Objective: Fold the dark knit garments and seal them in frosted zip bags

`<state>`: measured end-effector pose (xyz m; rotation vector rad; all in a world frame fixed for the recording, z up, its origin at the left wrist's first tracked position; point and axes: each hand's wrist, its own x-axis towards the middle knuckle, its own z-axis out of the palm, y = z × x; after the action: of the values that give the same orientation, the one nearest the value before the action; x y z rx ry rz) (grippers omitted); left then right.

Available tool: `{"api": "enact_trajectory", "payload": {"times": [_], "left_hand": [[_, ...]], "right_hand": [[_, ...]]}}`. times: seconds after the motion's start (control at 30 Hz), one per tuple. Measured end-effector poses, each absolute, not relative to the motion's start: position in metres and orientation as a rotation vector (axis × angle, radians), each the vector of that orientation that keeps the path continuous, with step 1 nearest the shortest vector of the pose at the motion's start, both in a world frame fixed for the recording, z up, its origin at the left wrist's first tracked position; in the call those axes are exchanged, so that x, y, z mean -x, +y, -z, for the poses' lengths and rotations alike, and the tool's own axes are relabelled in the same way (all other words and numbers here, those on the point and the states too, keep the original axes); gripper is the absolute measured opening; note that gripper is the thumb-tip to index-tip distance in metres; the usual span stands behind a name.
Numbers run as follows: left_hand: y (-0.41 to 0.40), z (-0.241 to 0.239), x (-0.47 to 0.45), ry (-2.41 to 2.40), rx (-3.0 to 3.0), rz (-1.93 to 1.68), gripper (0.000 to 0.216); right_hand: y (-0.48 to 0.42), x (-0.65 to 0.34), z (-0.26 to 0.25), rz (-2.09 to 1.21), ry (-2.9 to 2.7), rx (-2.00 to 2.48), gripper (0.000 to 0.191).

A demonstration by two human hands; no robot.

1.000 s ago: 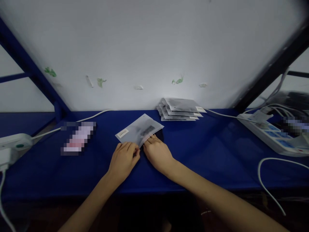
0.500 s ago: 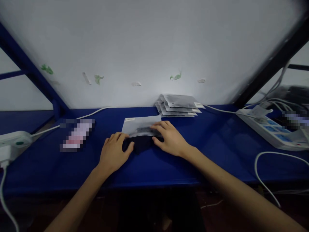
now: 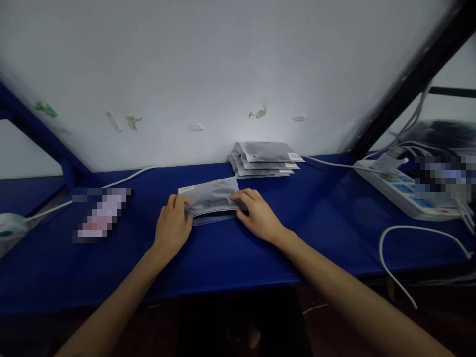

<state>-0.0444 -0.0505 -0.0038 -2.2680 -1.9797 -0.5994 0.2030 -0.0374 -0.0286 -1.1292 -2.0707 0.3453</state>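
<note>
Between my hands, on the blue table, is a frosted grey plastic pouch (image 3: 215,191) with a small white label at its far left corner. Its near edge gapes, and a dark strip shows between the two layers. My left hand (image 3: 173,222) pinches the left end of that edge, thumb below and fingers on top. At the right end my right hand (image 3: 258,214) grips the pouch the same way, its fingertips on the upper face. Dark print or contents show near the middle; I cannot tell which.
Several similar pouches lie in a stack (image 3: 266,159) against the white wall (image 3: 223,64). A blurred-out phone-like object (image 3: 104,213) lies at left. On the right is a white power strip (image 3: 405,191) with cables, and a white cable loop (image 3: 383,248) hangs over the table edge (image 3: 238,292).
My left hand has closed on the pouch's left end, its thumb now at the edge. The dark area under the near edge has narrowed, and a lower layer shows. The view has shifted slightly right.
</note>
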Motion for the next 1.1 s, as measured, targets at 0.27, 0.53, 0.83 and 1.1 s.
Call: {"api": "enact_trajectory", "payload": {"times": [0.27, 0.53, 0.83, 1.1], "left_hand": [[-0.059, 0.006, 0.048, -1.558, 2.572, 0.674, 0.027], [-0.062, 0.003, 0.047, -1.429, 2.779, 0.643, 0.046], [-0.064, 0.009, 0.049, -1.230, 2.771, 0.931, 0.006], [-0.064, 0.012, 0.046, -1.003, 2.717, 0.919, 0.010]], "right_hand": [[-0.028, -0.212, 0.035, -0.297, -1.905, 1.262, 0.024], [-0.022, -0.220, 0.036, -0.288, -1.811, 1.378, 0.021], [-0.036, -0.213, 0.023, 0.135, -1.871, 1.303, 0.025], [-0.061, -0.176, 0.014, 0.466, -2.310, 0.587, 0.018]]}}
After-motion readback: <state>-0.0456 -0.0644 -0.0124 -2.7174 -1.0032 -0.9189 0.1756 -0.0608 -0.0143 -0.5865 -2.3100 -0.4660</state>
